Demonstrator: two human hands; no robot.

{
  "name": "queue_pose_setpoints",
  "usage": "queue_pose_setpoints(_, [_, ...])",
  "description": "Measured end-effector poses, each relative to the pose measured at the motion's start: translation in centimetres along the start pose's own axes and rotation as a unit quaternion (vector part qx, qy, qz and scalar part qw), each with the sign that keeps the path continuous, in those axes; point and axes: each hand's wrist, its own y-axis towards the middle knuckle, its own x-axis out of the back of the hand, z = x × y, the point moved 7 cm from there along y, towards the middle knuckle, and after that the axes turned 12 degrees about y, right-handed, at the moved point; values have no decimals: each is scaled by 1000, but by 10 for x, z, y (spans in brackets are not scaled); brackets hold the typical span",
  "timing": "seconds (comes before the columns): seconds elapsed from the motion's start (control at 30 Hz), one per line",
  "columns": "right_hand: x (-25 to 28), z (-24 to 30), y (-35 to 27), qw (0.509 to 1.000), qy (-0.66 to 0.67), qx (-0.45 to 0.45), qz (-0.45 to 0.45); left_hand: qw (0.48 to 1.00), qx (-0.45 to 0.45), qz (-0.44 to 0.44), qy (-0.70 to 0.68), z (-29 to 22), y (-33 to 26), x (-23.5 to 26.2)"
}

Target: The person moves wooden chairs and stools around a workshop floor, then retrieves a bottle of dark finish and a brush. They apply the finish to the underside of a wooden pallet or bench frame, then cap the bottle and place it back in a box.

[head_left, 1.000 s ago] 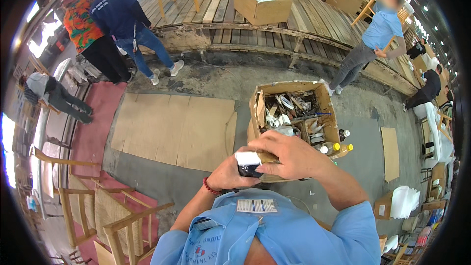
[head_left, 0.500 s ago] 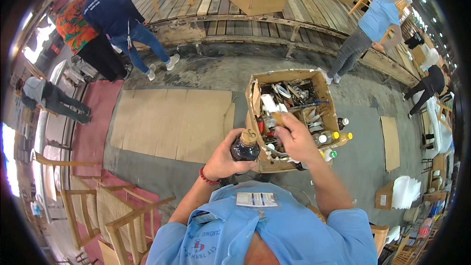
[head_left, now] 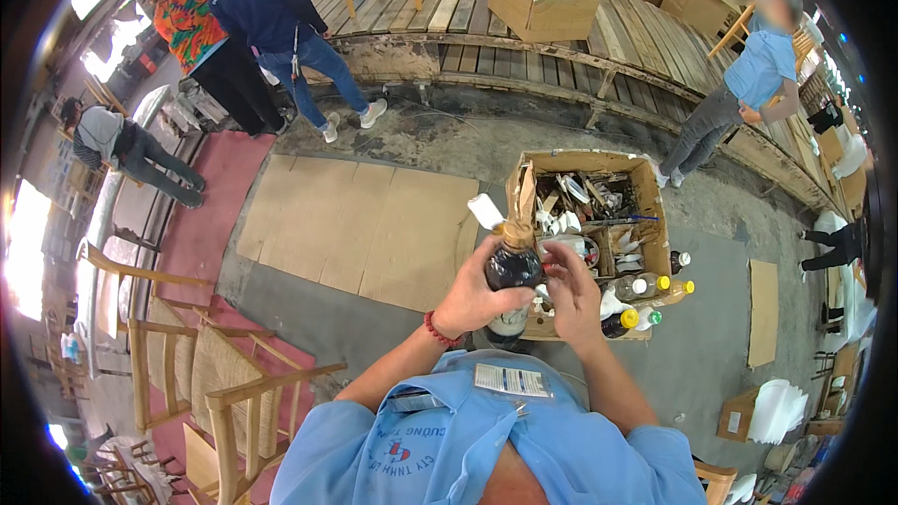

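Left hand (head_left: 472, 299) around upright dark bottle (head_left: 511, 273)

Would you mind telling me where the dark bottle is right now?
In the head view, the dark bottle is just right of centre, gripped by the left hand with the right hand beside it, in front of the open cardboard box.

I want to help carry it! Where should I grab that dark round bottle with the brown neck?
Grab the dark round bottle round its wide belly, coming from the left side, just as the left hand wraps it now. It stands upright, and the belly fills a palm. The brown neck is too thin to grip, and the right hand touches the other side.
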Motion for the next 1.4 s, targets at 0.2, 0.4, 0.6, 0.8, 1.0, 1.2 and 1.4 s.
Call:
queue_pose_setpoints(0.2, [-24, -20, -21, 992, -81, -99, 8, 995, -16, -102, -2, -5, 9, -5])
queue_pose_setpoints(0.4, [-9, -32, -15, 993, 23, -115, -19, 993, -121, -6, -14, -31, 27, -13])
queue_pose_setpoints(0.6, [5, -25, -22, 992, 49, -108, 34, 956, -157, 159, 192, -70, 52, -14])
queue_pose_setpoints(0.8, [15, -31, -27, 990, 28, -117, 72, 941, -93, 236, 223, -72, 59, -23])
queue_pose_setpoints(1.0, [32, -40, -31, 988, -48, -132, 57, 901, -85, 193, 378, -78, 65, -20])
queue_pose_setpoints(1.2, [35, -41, -31, 988, -56, -104, 103, 792, -127, 282, 526, -102, 57, -39])
queue_pose_setpoints(1.4, [29, -51, -36, 980, -33, -132, 148, 809, -63, 303, 500, -100, 52, -45])
